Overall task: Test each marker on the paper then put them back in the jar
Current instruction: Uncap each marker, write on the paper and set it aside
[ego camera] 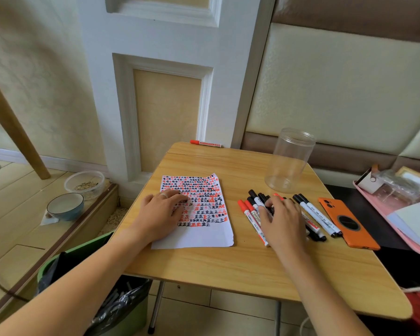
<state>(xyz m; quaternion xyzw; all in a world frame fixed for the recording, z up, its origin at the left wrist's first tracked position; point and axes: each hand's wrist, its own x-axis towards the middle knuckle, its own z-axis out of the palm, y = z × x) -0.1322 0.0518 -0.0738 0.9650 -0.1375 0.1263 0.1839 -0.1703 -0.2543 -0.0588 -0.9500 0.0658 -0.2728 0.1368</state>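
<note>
Left hand (161, 215) flat on paper (205, 224); right hand (280, 223) over markers (315, 215).

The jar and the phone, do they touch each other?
Apart. The head view shows bare tabletop and markers between the jar and the phone.

beyond your right hand (280, 221) the jar (290, 160) stands open-mouthed; bare table (243, 166) lies between, the phone (348, 224) crowds its right.
</note>
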